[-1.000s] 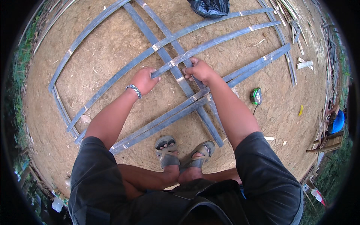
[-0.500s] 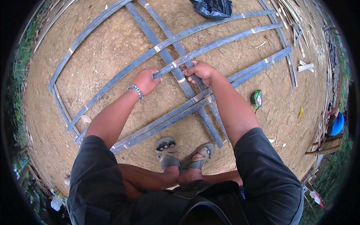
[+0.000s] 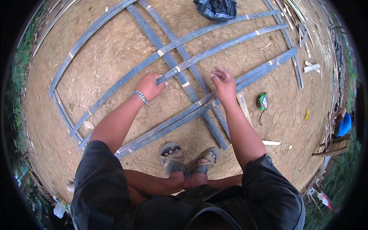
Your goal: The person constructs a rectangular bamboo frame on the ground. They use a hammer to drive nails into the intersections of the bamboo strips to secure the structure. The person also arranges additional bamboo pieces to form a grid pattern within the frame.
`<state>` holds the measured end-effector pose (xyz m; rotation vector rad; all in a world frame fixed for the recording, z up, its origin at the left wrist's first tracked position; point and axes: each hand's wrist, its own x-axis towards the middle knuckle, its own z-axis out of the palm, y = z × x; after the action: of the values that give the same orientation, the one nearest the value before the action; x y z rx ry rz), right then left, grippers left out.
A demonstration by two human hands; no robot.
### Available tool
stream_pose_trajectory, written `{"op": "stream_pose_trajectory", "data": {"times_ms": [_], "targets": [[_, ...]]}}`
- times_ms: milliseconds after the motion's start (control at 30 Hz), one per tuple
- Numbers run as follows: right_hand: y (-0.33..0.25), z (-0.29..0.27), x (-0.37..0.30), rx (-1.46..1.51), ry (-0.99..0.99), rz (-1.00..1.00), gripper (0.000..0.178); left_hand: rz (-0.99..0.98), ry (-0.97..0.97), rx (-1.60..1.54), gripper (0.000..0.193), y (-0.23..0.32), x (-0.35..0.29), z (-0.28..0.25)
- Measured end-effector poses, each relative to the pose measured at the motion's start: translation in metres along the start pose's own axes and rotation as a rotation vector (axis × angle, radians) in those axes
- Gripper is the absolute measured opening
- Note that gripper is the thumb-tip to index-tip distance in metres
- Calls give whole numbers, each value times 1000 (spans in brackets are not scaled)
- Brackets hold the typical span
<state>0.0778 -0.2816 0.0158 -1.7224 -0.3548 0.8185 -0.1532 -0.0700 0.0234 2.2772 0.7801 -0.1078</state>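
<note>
One dark slat [image 3: 214, 51], laid over two crossing strips [image 3: 191, 91], reaching toward the far right edge of the ground [image 3: 291, 115]; near end pinched by my left hand [image 3: 150, 86]; my right hand [image 3: 225, 85] empty, fingers loosely parted; risk: a one-handed twist could skew it

The left hand [image 3: 152, 86] partly covers the near end of a dark strip [image 3: 214, 52]; the right hand [image 3: 225, 84] hides a stretch of the paired strips [image 3: 260, 67]. The top edge crops the black bag [image 3: 216, 9]; a person in blue [image 3: 344, 125] (far right) is too small to read.
</note>
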Motion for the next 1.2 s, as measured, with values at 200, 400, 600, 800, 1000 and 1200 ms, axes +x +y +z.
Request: {"op": "stream_pose_trajectory", "data": {"times_ms": [200, 400, 600, 800, 1000, 1200], "targets": [[-10, -89, -34, -187, 262, -63, 42, -201, 173, -167, 36, 8, -2, 11], [10, -179, -101, -898, 114, 52, 48, -84, 528, -297, 27, 12, -1, 14], [31, -196, -138, -1120, 84, 97, 62, 147, 475, -256, 26, 20, 4, 10], [39, -182, -132, -1143, -6, 124, 67, 7, 345, -943, 13, 21, 14, 27], [34, -179, -145, -1141, -55, 196, 63, -155, 163, -830, 17, 20, 8, 12], [21, -211, -162, -1025, -62, 275, 51, -7, 228, -460, 24, 31, 2, 1]]}}
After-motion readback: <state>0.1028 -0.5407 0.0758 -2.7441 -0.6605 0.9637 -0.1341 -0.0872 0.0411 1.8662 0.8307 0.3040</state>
